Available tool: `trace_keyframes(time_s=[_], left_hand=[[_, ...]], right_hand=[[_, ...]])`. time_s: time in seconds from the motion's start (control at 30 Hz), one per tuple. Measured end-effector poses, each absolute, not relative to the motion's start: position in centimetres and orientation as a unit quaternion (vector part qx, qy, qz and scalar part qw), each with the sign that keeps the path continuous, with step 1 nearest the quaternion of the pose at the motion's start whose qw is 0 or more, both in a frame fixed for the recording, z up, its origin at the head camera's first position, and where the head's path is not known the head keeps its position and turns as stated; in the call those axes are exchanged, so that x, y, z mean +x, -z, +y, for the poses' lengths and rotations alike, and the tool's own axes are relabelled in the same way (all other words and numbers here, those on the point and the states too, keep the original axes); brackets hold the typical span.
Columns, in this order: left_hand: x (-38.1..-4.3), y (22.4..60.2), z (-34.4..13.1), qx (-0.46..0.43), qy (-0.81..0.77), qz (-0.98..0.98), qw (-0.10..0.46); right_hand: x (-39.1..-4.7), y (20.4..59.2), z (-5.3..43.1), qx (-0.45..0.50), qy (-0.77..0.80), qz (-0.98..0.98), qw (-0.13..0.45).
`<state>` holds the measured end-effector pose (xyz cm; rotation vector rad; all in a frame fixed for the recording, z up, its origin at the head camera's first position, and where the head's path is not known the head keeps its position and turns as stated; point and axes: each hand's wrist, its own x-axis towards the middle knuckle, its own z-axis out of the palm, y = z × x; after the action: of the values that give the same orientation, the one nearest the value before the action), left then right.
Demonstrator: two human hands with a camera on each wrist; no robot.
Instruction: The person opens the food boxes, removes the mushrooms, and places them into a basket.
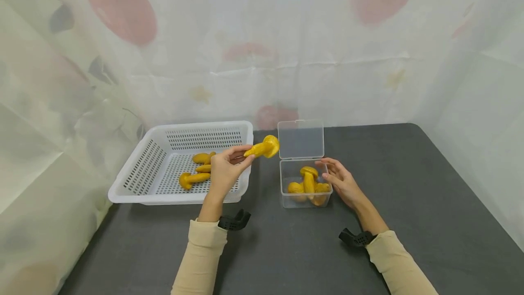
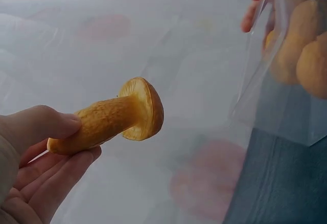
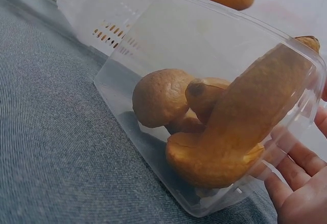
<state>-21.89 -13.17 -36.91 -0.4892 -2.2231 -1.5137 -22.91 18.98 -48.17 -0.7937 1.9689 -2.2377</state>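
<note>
My left hand (image 1: 226, 170) pinches a yellow mushroom (image 1: 265, 147) by its stem, between thumb and fingers. In the left wrist view the mushroom's cap (image 2: 143, 109) points away from the hand. The held mushroom hangs between a white slotted basket (image 1: 135, 195) and a clear plastic box (image 1: 289, 202) with its lid (image 1: 300, 139) raised. Several yellow mushrooms (image 1: 309, 180) lie inside the box, one leaning up to the rim in the right wrist view. Against the box's right side rests my right hand (image 1: 345, 186), its fingers (image 3: 301, 157) loosely extended along the outer wall.
More yellow mushrooms (image 1: 194, 179) lie in the basket, partly hidden behind the left hand. Basket and box stand on a dark grey table (image 1: 282, 254). A pale printed curtain (image 1: 294, 35) hangs behind and at the sides.
</note>
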Motion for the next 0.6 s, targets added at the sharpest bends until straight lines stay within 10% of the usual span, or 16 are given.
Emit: trace_keyframes(time_s=[0.6], left_hand=[[-22.7, 36.8, -17.8, -0.069, 0.555, -0.796, 0.23]], right_hand=[[-22.8, 48.1, 19.0, -0.247, 0.721, 0.647, 0.03]])
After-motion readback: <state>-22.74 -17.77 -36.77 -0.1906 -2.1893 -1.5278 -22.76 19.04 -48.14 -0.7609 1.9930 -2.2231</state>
